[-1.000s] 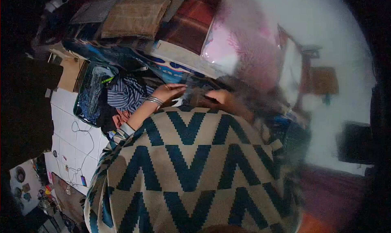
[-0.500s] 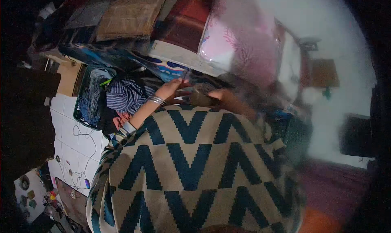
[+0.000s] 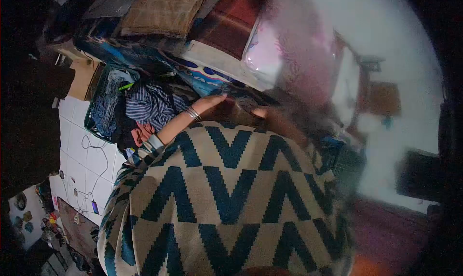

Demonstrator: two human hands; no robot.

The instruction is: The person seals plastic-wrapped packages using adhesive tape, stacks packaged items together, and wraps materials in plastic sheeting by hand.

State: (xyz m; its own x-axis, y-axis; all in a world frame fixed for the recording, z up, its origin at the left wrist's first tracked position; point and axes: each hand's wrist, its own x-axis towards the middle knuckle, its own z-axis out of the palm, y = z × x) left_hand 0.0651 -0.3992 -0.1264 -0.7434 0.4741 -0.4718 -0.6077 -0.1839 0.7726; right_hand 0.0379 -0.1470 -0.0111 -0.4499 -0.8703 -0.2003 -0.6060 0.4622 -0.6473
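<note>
Close in front of my patterned top, a brown, rounded thing (image 3: 236,114) sits between my hands; its kind is too dim and blurred to make out. My left hand (image 3: 212,103), with silver bangles at the wrist, is closed at the thing's left side, its lower fingers hidden behind it. On the other side my right hand (image 3: 260,113) grips the thing's right edge, and only its thumb area shows clearly. A dark green basket (image 3: 92,113) holding striped and dark clothes (image 3: 152,103) stands left of my left forearm.
Beyond my hands is a bed or bench edge (image 3: 217,59) with a brown cardboard piece (image 3: 164,10) and a pink patterned case (image 3: 289,59) on it. A cable (image 3: 103,167) lies on white floor tiles (image 3: 74,131). Haze blurs the right side.
My left hand has moved in against the brown thing, its spread fingers now drawn together. The right hand stays on it. The view has shifted slightly.
</note>
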